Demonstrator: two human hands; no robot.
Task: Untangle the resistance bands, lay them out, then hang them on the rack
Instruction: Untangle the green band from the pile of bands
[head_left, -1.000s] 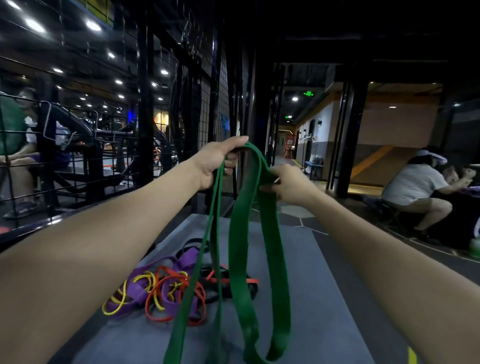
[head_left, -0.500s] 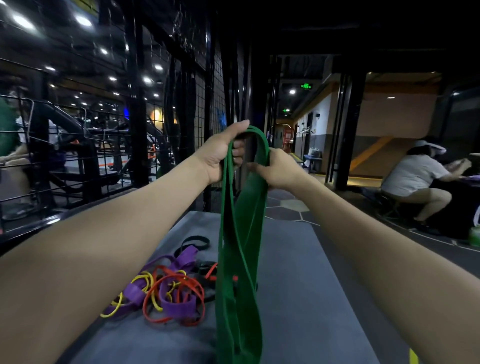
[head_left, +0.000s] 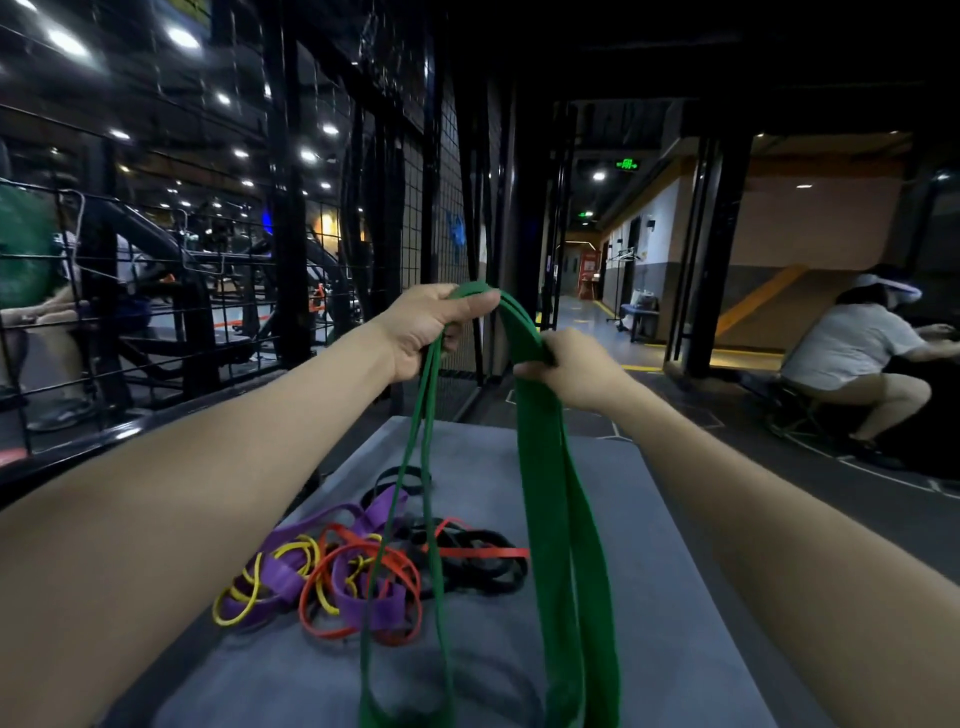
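Note:
A wide green resistance band (head_left: 550, 519) hangs in long loops from both my hands, held up above a grey mat (head_left: 649, 597). My left hand (head_left: 431, 327) grips its top, with thin strands dropping below the fist. My right hand (head_left: 571, 369) pinches the broad strands a little lower and to the right. On the mat lies a tangled pile of bands: purple (head_left: 283, 571), yellow (head_left: 244, 597), orange-red (head_left: 363, 582) and black (head_left: 483, 561). A black wire-grid rack wall (head_left: 447, 218) rises beyond the mat.
A black metal fence (head_left: 104, 291) runs along the left, with gym machines and a seated person behind it. At right, a person in a white shirt (head_left: 852, 358) crouches on a low stool. A corridor (head_left: 587, 301) opens straight ahead.
My hands, pressed together half a second ago, have drawn apart, the right one going lower and to the right. The green band's bunched strands now hang as separate loops.

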